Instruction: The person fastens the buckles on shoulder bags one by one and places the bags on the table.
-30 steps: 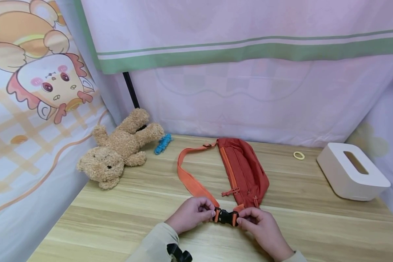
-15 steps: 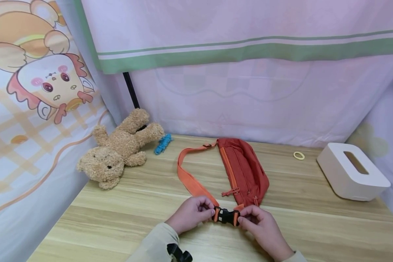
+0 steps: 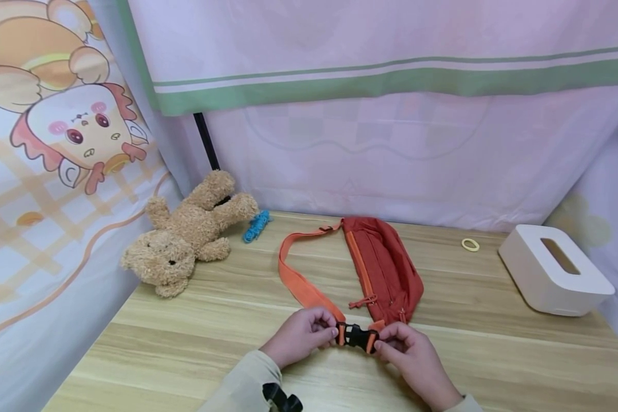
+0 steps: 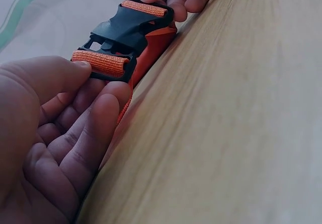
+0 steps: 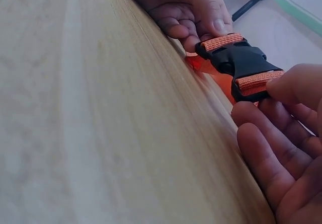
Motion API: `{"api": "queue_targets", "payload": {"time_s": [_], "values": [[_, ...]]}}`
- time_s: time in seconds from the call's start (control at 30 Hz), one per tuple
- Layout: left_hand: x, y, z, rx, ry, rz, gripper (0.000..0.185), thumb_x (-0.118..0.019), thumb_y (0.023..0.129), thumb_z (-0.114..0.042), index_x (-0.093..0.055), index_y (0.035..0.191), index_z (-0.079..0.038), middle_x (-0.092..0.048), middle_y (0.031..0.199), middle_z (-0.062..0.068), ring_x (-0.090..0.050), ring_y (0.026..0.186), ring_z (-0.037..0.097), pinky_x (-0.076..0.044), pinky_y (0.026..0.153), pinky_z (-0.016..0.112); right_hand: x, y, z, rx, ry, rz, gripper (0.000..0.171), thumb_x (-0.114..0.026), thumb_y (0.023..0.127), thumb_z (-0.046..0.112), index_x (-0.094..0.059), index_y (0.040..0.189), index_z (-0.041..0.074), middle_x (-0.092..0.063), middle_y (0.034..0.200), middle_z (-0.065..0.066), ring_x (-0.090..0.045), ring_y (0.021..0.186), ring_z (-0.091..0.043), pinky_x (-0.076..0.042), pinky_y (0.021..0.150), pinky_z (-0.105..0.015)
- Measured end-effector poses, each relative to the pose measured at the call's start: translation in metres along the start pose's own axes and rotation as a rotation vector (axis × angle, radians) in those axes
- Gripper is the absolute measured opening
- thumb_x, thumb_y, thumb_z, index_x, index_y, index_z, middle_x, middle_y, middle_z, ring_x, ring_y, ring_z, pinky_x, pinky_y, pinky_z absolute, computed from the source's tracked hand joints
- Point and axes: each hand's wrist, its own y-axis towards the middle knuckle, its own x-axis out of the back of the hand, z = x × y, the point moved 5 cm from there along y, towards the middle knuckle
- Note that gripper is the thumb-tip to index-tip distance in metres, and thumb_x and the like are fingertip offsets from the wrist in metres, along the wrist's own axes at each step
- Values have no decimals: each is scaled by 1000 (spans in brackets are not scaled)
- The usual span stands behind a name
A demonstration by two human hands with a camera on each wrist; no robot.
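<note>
A red waist bag point(image 3: 383, 269) lies on the wooden table, its orange strap point(image 3: 301, 286) looping out to the left. At the near end is a black side-release buckle point(image 3: 357, 336). My left hand point(image 3: 304, 337) pinches its left half at the webbing, thumb on top and fingers beneath. Opposite, my right hand point(image 3: 414, 360) pinches the right half the same way. In the left wrist view the prongs of the buckle point(image 4: 118, 35) reach into the socket half, with gaps showing beside them. The right wrist view shows the buckle point(image 5: 244, 60) held level between both hands.
A brown teddy bear point(image 3: 190, 234) lies at the left, beside a blue bundle of cord point(image 3: 256, 226). Toward the right are a pale yellow ring point(image 3: 470, 245) and a white tissue box point(image 3: 541, 280). Printed curtains point(image 3: 371, 154) hang behind the table point(image 3: 185, 343).
The buckle's right end has shifted slightly right along with the right hand's fingertips, and lighter gaps between its halves show more. Bag and other objects have stayed put.
</note>
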Motion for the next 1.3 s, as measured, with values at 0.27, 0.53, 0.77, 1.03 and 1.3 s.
{"api": "queue_targets", "payload": {"time_s": [0.27, 0.53, 0.77, 1.03, 1.3], "values": [[0, -1, -1, 0, 19, 17, 7, -69, 96, -12, -65, 95, -8, -67, 82, 0, -62, 71, 12, -51, 61, 22, 0, 0, 0, 19, -21, 18, 17, -78, 87, 8, -65, 95, 1, -70, 94, -10, -65, 74, -14, -56, 67, -27], [-1, -1, -3, 7, 30, 29, 6, -69, 96, -13, -65, 94, -10, -67, 82, -1, -63, 71, 11, -53, 62, 23, 0, 0, -1, 8, -26, 28, 16, -78, 87, 9, -67, 96, 1, -70, 97, -9, -65, 76, -15, -56, 68, -27], [-1, 0, -2, 16, 59, 37, 6, -69, 96, -14, -65, 92, -13, -67, 83, -3, -64, 71, 9, -54, 64, 23, 0, -1, 0, 7, -55, 22, 15, -78, 87, 11, -69, 96, 3, -70, 97, -7, -64, 77, -14, -56, 68, -27], [-2, -1, -2, 8, 91, 43, 7, -70, 95, -14, -65, 90, -14, -65, 84, -4, -63, 71, 9, -53, 64, 24, -1, -1, 1, 13, -85, 19, 14, -79, 87, 13, -70, 95, 5, -69, 97, -6, -62, 76, -13, -54, 66, -26], [-3, -2, -4, -6, 88, 48, 6, -71, 94, -14, -66, 91, -14, -65, 81, -4, -61, 70, 8, -51, 63, 22, -1, -1, 2, -2, -125, 11, 12, -80, 86, 13, -71, 92, 8, -69, 98, -5, -61, 78, -15, -54, 67, -26]]}}
